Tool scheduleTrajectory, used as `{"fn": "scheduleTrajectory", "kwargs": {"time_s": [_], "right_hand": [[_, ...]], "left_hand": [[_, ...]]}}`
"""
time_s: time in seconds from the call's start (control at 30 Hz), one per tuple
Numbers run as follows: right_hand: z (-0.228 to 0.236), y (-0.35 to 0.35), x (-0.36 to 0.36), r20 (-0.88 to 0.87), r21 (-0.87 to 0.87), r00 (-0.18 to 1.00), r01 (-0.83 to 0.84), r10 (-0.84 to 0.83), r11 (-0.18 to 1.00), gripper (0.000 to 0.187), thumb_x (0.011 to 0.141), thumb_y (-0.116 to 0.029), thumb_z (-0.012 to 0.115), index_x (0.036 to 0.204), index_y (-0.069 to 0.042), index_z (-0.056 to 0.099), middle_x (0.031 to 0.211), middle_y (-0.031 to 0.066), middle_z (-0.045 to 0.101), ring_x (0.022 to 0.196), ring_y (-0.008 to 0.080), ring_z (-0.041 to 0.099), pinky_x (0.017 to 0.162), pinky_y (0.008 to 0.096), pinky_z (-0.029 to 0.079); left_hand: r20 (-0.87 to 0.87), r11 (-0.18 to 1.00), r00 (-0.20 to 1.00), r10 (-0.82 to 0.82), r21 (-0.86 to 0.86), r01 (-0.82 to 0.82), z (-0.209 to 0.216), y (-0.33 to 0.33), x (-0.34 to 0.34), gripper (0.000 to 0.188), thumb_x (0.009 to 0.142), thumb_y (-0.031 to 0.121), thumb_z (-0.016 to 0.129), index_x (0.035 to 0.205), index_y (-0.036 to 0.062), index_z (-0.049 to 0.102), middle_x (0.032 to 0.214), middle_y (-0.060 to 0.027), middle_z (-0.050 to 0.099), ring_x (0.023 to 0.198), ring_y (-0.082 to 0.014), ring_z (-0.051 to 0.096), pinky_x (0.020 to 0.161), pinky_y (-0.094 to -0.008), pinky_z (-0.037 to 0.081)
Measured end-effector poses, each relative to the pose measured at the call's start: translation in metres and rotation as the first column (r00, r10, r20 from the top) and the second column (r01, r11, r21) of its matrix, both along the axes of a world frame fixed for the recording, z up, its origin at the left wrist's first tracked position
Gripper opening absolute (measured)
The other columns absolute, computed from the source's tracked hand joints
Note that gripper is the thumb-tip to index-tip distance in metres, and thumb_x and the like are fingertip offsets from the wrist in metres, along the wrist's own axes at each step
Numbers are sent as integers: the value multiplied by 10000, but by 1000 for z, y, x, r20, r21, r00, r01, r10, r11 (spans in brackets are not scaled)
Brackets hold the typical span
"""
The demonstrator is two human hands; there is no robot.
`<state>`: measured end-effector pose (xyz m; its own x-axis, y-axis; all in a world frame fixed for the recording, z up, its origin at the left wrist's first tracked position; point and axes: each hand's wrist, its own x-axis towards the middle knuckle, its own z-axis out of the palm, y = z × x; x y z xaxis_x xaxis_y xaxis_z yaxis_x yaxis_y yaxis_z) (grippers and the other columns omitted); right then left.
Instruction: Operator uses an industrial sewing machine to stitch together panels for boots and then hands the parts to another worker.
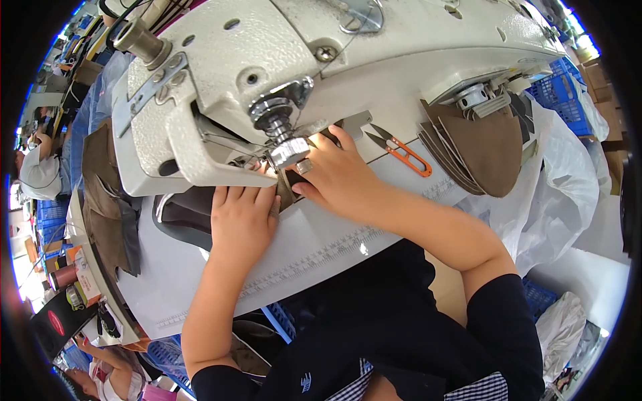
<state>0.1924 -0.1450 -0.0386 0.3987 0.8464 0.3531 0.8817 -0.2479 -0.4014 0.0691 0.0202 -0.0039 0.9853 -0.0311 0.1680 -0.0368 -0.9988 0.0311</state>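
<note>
A dark brown fabric or leather piece with a grey edge (190,212) lies under the head of a white sewing machine (231,80). My left hand (244,217) rests flat on it, fingers stretched toward the needle area. On the other side of the presser parts, my right hand (338,170) lies over the work with thumb and fingers apart. Some of its fingertips are hidden by the metal presser fittings (284,137). The needle point cannot be made out. Orange-handled thread snips (401,152) lie to the right of my right hand, blades pointing away.
Stacked brown curved pieces (481,147) stand at the right under the machine's arm. More brown pieces (107,194) hang over the table's left edge. A printed ruler strip (321,252) runs along the front. Clear plastic (562,180) and a blue crate (562,97) are at right; other people sit at left.
</note>
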Motion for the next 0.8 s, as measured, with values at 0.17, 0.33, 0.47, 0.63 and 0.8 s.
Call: {"fn": "scheduleTrajectory", "kwargs": {"time_s": [0.17,0.33,0.47,0.63,0.8], "right_hand": [[-2,6,6,-73,-19,997,-14,13,1000,338,824,-238,695,1103,-120,546,1243,80,561,1279,315,432,1092,551,231],[-8,11,7,-85,-10,996,1,-1,1000,326,816,-244,701,1095,-132,576,1222,72,569,1254,311,452,1101,542,229],[-10,13,7,-66,3,998,17,-16,1000,311,815,-258,698,1081,-138,591,1201,71,576,1234,299,464,1105,529,228],[-10,12,8,-22,10,999,26,-25,1000,318,813,-259,697,1089,-138,593,1188,71,578,1230,292,465,1103,524,229],[-8,13,7,-21,24,1000,24,-24,999,311,813,-251,694,1084,-137,593,1182,63,575,1231,285,462,1100,522,232]], "left_hand": [[10,1000,1000,11,-10,-11,-6,6,3,310,870,213,612,1142,65,611,1227,-97,624,1156,-304,547,992,-445,386],[-29,999,999,34,-40,-35,-6,11,4,300,873,214,614,1134,66,604,1161,-101,653,1066,-334,590,921,-460,420],[-38,999,999,15,-52,-17,-2,11,7,272,872,207,611,1102,61,608,1144,-103,658,1059,-325,593,900,-459,427],[11,999,1000,5,-46,-4,-3,12,9,268,873,200,604,1097,51,610,1123,-112,661,1062,-318,590,901,-451,424],[36,1000,999,0,-31,1,-5,14,9,276,877,200,600,1111,54,610,1114,-120,660,1082,-312,583,916,-441,415]]}}
